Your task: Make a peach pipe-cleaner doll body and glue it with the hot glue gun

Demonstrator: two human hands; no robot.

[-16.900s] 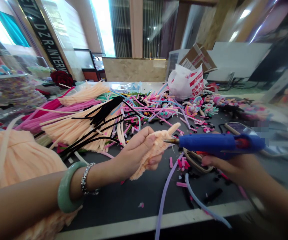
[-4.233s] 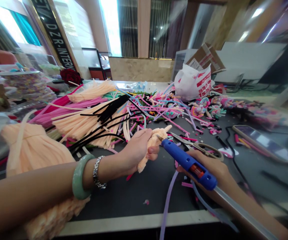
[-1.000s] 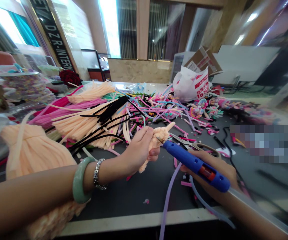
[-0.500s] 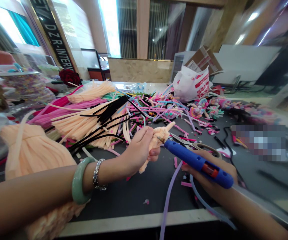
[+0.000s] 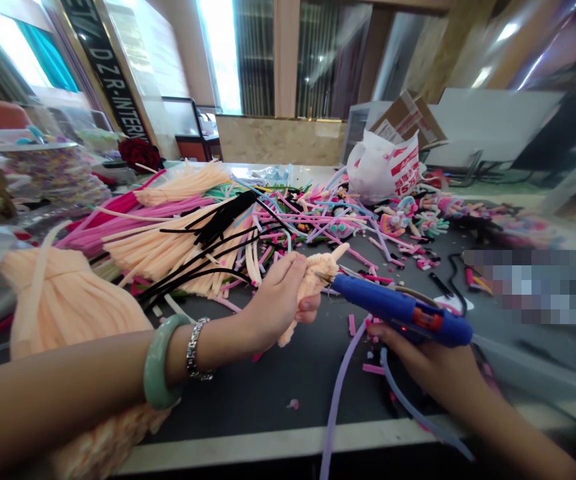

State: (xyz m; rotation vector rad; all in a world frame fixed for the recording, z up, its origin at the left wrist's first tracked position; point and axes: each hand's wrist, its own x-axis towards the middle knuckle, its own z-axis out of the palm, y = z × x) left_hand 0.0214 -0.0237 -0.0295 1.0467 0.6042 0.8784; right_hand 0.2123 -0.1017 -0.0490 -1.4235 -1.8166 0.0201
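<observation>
My left hand [image 5: 275, 300] is closed round a small peach figure made of twisted pipe cleaners [image 5: 315, 280], held just above the dark table. My right hand [image 5: 431, 360] grips a blue hot glue gun [image 5: 403, 310] from below. The gun's metal tip touches the right side of the peach figure. A green bangle and a silver bracelet sit on my left wrist.
Bundles of peach, pink and black pipe cleaners [image 5: 178, 233] lie at the left. Loose coloured pieces and small finished figures [image 5: 408, 220] cover the far table. Scissors [image 5: 408, 293] lie behind the gun. A white plastic bag [image 5: 385, 167] stands at the back, a lilac pipe cleaner [image 5: 335, 393] hangs over the front edge.
The glue gun has tipped more level, its rear end rising and swinging right, with my right hand now under it. The tip stays on the peach figure. My left hand has barely moved.
</observation>
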